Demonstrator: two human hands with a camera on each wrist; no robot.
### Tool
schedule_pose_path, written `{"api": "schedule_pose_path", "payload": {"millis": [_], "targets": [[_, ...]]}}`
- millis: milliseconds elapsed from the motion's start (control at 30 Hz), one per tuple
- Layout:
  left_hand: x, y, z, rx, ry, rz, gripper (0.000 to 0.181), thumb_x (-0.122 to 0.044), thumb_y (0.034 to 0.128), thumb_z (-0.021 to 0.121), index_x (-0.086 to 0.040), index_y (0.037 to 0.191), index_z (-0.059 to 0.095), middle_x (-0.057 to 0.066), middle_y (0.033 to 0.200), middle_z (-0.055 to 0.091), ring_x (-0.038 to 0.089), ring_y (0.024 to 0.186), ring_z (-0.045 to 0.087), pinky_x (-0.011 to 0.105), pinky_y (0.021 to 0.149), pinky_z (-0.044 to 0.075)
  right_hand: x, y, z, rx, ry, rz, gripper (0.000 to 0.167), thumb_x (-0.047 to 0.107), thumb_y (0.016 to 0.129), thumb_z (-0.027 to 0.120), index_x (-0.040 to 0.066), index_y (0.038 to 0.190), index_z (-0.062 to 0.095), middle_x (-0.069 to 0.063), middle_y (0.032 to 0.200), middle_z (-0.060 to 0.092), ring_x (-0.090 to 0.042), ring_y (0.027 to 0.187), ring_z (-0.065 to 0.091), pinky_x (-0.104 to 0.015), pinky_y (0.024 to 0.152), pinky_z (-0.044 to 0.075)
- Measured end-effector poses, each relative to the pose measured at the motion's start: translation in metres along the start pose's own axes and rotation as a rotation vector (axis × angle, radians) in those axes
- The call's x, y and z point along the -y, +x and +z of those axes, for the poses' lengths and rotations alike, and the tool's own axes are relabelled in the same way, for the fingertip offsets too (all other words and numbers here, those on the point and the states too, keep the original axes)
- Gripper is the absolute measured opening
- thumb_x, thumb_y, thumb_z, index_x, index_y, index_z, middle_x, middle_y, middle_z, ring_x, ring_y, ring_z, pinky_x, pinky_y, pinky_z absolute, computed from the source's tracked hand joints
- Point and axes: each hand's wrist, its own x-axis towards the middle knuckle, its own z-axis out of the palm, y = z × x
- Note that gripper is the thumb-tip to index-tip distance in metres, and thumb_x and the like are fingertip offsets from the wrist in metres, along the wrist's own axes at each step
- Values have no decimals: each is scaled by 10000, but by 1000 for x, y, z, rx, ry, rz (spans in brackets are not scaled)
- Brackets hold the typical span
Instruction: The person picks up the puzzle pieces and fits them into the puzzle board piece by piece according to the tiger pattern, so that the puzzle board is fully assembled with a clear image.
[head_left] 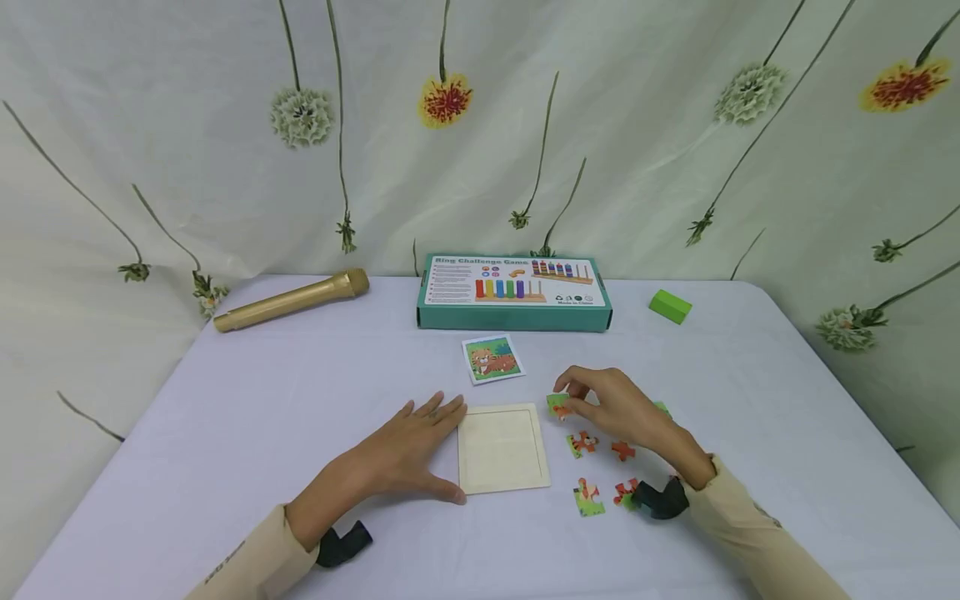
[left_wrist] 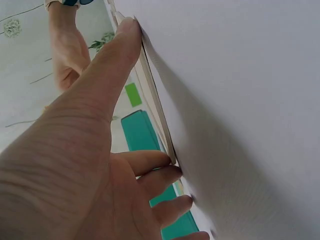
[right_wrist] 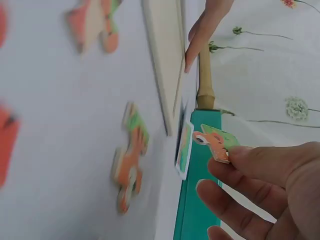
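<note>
Several loose puzzle pieces [head_left: 588, 497] lie on the white-covered desk [head_left: 225, 433] in the head view, to the right of a square wooden frame [head_left: 504, 450]; the right hand [head_left: 618, 404] and its sleeve hide parts of that group. The right wrist view shows what the head view barely does: the thickness of the held puzzle piece [right_wrist: 217, 142], printed green and orange and raised above the desk. The left wrist view gives the palm side of the left hand [head_left: 408, 450] and the frame's side edge from low down.

The right hand's thumb and forefinger pinch that piece narrowly, the other fingers bent loosely away from it. On the left hand the fingers are spread wide, thumb at the near end and forefinger at the far end of the frame's left side, touching its edge.

The held puzzle piece is just beside the frame's right edge, near the far corner. A tiger card [head_left: 493, 359] lies between frame and teal box [head_left: 514, 292], touching neither. White surface stretches from the left hand to the desk's left edge, and from the loose pieces to its right edge. A green block [head_left: 670, 307] and a brown rod [head_left: 292, 301] flank the box, well apart from both hands.
</note>
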Motion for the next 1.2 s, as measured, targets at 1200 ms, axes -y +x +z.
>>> {"api": "schedule_pose_path", "payload": {"millis": [1200], "targets": [[5,0,-1,-1,-23,13,1137,-695,665,718,-81,1513,274,33,1587,211,280,1474,109,554,1159,141,46,50,64,65,155,40,111,72,867,681,99,975,670,61,698,669,-41,641,542,-206,611,432]]}}
